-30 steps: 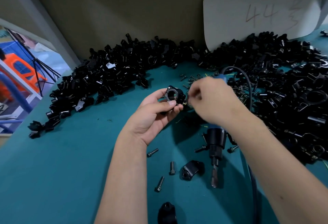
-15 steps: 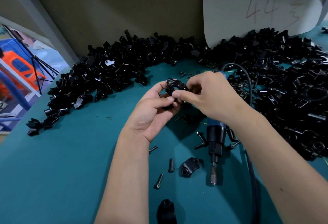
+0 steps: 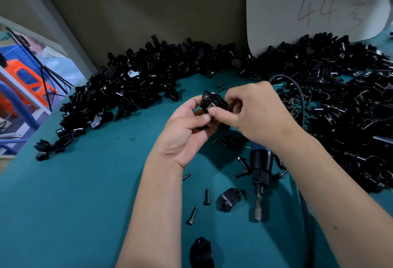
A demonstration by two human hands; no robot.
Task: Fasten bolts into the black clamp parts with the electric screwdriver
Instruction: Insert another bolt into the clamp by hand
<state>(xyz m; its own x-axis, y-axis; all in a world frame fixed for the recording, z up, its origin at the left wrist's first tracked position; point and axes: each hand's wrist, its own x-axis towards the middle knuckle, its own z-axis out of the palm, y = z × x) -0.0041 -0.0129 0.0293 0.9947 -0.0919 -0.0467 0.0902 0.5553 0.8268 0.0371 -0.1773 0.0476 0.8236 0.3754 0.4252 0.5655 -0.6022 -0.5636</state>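
Left hand (image 3: 187, 127) grips the black clamp part (image 3: 209, 105) above the teal mat (image 3: 85, 204), and the right hand (image 3: 248, 110), a second ago only reaching in, now pinches a bolt (image 3: 209, 108) against it. Hand-starting seems under way; the glossy, cylindrical electric screwdriver (image 3: 259, 174) lies idle to the right among hex-headed bolts.

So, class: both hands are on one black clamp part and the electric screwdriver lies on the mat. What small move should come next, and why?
Probably the right hand finishes seating the bolt it pinches into the clamp part, which the left hand holds. The electric screwdriver lies untouched on the mat, so reaching for it likely follows.
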